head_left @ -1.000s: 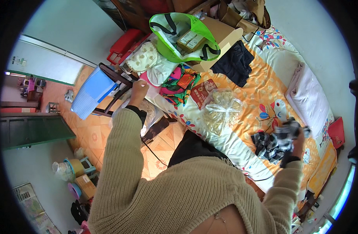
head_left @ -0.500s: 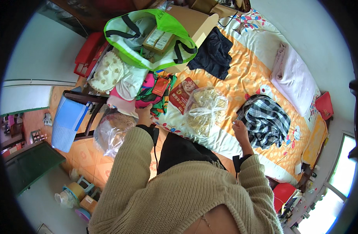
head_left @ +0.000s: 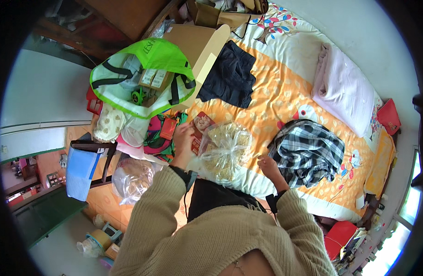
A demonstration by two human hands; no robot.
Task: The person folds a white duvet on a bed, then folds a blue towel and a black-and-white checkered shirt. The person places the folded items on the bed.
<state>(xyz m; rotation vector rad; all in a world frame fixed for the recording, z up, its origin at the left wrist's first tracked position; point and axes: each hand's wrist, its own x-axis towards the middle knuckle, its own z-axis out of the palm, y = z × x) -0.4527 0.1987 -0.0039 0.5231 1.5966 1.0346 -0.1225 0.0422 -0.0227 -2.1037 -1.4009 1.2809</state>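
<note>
My left hand (head_left: 183,140) is over the bed's near edge, at the left side of a red printed packet (head_left: 202,125). Its fingers are partly bent and apart, with nothing seen in them. Loosely curled and empty, my right hand (head_left: 269,168) hovers between a knotted clear plastic bag (head_left: 226,149) and a black-and-white plaid cloth (head_left: 308,152). The bag holds something pale yellow and lies in front of me. Left of my left hand is a pile of colourful fabric (head_left: 152,138) with a small red booklet (head_left: 168,128) on top.
A green tote bag (head_left: 167,54) with boxes inside stands by a cardboard box (head_left: 193,41). Dark folded clothing (head_left: 230,73) and a lilac quilt (head_left: 342,92) lie on the bed. Another filled plastic bag (head_left: 134,177) is at lower left, near a chair with blue striped cloth (head_left: 82,170).
My left hand has moved right, from the colourful pile to the red packet. My right hand has shifted slightly down and left in the view, and the whole view has turned a little.
</note>
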